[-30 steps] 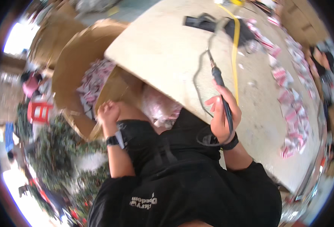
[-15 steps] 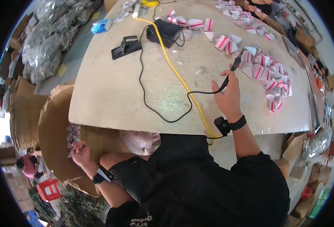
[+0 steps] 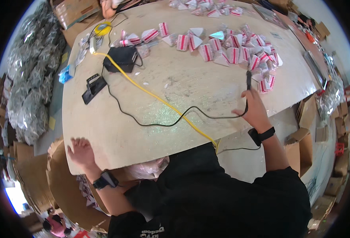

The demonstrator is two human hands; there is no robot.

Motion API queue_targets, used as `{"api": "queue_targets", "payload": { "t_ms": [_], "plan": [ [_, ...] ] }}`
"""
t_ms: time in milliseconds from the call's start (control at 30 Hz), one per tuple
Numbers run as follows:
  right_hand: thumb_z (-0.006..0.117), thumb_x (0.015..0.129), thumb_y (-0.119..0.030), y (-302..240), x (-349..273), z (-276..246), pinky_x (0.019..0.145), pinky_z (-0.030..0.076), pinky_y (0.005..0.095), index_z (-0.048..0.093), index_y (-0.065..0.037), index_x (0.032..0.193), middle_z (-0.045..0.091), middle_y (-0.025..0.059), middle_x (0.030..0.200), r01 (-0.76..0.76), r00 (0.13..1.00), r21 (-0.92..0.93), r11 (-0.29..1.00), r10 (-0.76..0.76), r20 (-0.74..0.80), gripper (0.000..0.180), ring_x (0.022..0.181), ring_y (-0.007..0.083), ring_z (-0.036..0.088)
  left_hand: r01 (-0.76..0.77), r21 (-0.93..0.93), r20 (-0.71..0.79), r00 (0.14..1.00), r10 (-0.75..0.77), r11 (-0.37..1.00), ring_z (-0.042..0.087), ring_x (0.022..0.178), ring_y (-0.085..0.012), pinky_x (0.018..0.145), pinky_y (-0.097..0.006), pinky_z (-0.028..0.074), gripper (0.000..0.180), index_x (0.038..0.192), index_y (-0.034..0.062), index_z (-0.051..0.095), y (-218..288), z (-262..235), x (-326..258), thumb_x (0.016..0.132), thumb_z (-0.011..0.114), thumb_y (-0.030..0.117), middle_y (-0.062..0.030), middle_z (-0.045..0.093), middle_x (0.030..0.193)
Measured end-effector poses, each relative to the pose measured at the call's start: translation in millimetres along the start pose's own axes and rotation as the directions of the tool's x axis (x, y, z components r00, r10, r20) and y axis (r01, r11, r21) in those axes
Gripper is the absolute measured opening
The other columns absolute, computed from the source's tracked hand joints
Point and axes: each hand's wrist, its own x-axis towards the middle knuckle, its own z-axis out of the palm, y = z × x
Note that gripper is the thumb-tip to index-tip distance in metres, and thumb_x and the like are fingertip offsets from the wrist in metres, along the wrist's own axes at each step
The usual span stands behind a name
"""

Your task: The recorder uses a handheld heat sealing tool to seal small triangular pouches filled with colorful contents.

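Observation:
My right hand (image 3: 256, 110) is closed around a black corded hand tool (image 3: 249, 80), shaped like a soldering iron. The tool points away from me, its tip close to the near end of a heap of small clear-wrapped packets (image 3: 233, 54) with red-and-white stripes and white triangular faces. Its black cord (image 3: 159, 125) loops left across the table. Over the table's left front corner, my left hand (image 3: 82, 154) is raised with fingers apart and holds nothing. A black stand (image 3: 93, 88) lies on the table beyond it, beside a black box (image 3: 121, 59).
A yellow cable (image 3: 151, 94) crosses the pale table (image 3: 103, 135) to a white power strip (image 3: 92, 47). More packets (image 3: 210, 8) lie at the far edge. A large cardboard box (image 3: 66, 186) stands at lower left, and bagged clear plastic (image 3: 30, 79) is piled beyond it.
The view has swung to the right. My left hand has risen from beside the cardboard box to over the table corner. The tool has moved from the heap's left side to its near end.

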Motion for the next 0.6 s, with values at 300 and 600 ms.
{"api": "queue_targets", "payload": {
  "t_ms": [300,600],
  "plan": [
    [0.081,0.079,-0.036,24.6,-52.8,95.3,0.100,0.044,0.0479,0.053,-0.005,0.114,0.052,0.0267,0.127,-0.105,0.994,0.171,0.980,0.098,0.052,0.055,0.117,0.0473,0.051,0.046,0.914,0.304,0.582,-0.754,0.404,0.058,0.110,-0.0231,0.093,-0.037,0.049,0.052,0.136,0.0061,0.048,-240.1,184.0,65.8,0.103,0.044,0.046,-0.0111,0.059,0.120],
    [0.072,0.085,-0.030,40.4,-43.7,101.4,0.099,0.043,0.0505,0.055,-0.003,0.112,0.054,0.0280,0.121,0.021,0.996,0.180,0.983,-0.006,-0.085,0.042,0.116,0.0473,0.051,-0.492,0.825,0.334,0.821,-0.463,-0.277,0.035,0.131,-0.0563,0.109,-0.057,0.036,0.093,0.147,-0.0003,0.030,-431.1,204.4,75.9,0.085,0.069,0.057,-0.0429,0.028,0.142]
  ]
}}
